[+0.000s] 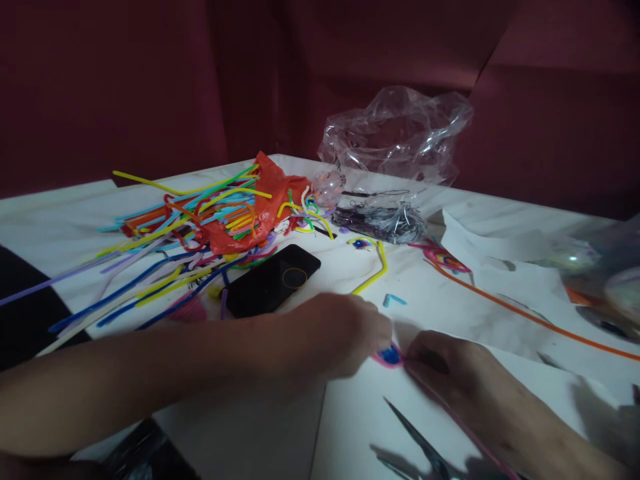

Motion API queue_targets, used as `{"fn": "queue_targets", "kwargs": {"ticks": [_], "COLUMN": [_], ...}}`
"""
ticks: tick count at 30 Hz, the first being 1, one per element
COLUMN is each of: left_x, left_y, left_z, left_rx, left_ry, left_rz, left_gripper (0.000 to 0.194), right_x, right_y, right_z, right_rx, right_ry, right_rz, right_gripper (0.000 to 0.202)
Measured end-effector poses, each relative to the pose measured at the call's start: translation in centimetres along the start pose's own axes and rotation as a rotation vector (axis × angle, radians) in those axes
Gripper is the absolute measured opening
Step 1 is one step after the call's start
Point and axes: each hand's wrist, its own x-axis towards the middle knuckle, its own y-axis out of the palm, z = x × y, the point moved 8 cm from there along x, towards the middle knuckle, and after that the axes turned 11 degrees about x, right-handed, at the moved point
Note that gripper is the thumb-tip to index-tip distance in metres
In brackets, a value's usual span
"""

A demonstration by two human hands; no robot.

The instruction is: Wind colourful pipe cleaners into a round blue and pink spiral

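Between my two hands is a small loop of pink pipe cleaner (385,362) with a blue filling. My left hand (345,337) reaches in from the left, its fingers closed on the loop's left side. On the other side, my right hand (445,363) pinches the loop's right end, and a long pink tail runs down beneath that forearm. Scissors (420,433) with open blades lie on the white sheet just below. A short bent light-blue pipe cleaner piece (395,301) rests above the hands.
A red bag (280,193) spills many coloured pipe cleaners at left. Nearby lie a black phone (273,277), a yellow stem (380,263) with an eye-like loop, and an orange stem (525,317). A clear plastic bag (395,133) stands behind; paper (500,267) lies right.
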Motion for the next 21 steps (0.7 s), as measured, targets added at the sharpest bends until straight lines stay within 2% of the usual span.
{"fn": "queue_targets", "kwargs": {"ticks": [2,4,5,6,8,9,11,13,17,21], "left_x": [0.1,-0.5,-0.9,-1.5,-2.7,-3.2,-3.5,-3.4,-3.4,-3.7], "left_y": [-0.4,-0.5,-0.3,0.1,0.8,1.3,2.4,3.7,4.6,3.7], "left_z": [1.0,0.6,-0.2,-1.8,-5.5,-7.0,-8.3,-9.3,-9.7,-9.4], "left_rx": [-0.024,-0.030,-0.030,-0.021,0.037,0.077,0.173,0.212,0.161,0.099], "left_ry": [-0.074,-0.087,-0.066,0.038,0.255,0.311,0.261,0.281,0.327,0.415], "left_rz": [0.002,-0.001,0.008,0.010,-0.065,-0.118,-0.202,-0.225,-0.227,-0.179], "left_gripper": [0.015,0.016,0.017,0.017,0.015,0.016,0.016,0.018,0.017,0.017], "right_x": [0.0,0.0,0.1,0.1,0.1,0.1,0.1,0.0,-0.4,-0.6], "right_y": [0.0,0.0,0.0,0.1,0.1,0.1,0.1,0.0,0.1,0.2], "right_z": [0.0,0.0,0.1,0.2,0.4,0.5,0.5,0.6,0.9,1.0], "right_rx": [-0.009,-0.014,-0.014,-0.012,-0.008,-0.007,-0.010,-0.015,-0.027,-0.048], "right_ry": [0.002,0.005,0.004,0.002,-0.003,-0.004,-0.001,0.012,0.034,0.059], "right_rz": [-0.008,-0.005,0.003,0.009,0.026,0.034,0.044,0.051,0.075,0.081], "right_gripper": [0.037,0.036,0.036,0.036,0.034,0.031,0.026,0.021,0.017,0.017]}}
